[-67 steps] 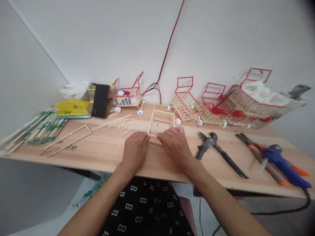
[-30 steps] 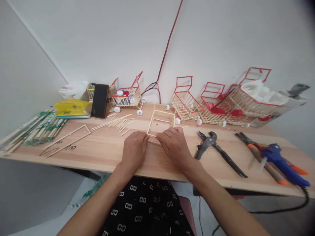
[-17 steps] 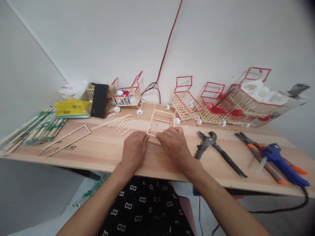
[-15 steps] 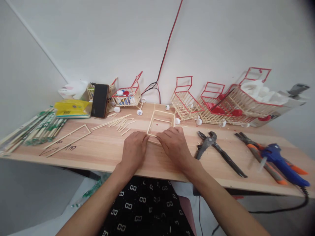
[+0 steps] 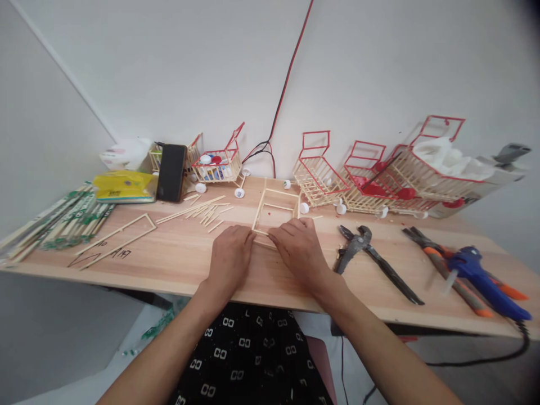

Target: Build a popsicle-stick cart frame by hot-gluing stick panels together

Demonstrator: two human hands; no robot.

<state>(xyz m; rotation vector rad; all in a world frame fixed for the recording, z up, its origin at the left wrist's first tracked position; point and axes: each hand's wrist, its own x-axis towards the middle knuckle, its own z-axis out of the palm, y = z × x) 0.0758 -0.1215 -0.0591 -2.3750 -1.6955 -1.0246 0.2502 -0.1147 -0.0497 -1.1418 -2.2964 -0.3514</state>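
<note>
A rectangular frame of thin wooden sticks (image 5: 276, 206) lies on the wooden table (image 5: 177, 259), in front of me. My left hand (image 5: 230, 257) rests palm down with its fingers curled onto the frame's near left corner. My right hand (image 5: 300, 250) lies beside it, fingers pressed on the frame's near edge and right side. Both hands pinch the sticks against the table; the fingertips themselves are hidden under the knuckles.
Black pliers (image 5: 371, 256) lie right of my hands, then orange-handled pliers (image 5: 447, 270) and a blue glue gun (image 5: 485, 278). Stick-built carts with red handles (image 5: 320, 174) line the wall. Loose sticks (image 5: 202, 211), another stick frame (image 5: 120, 239), a phone (image 5: 171, 171), a yellow packet (image 5: 122, 187) and chopstick packs (image 5: 63, 222) lie left.
Nothing has visibly moved; both hands stay pressed on the stick frame's near edge.
</note>
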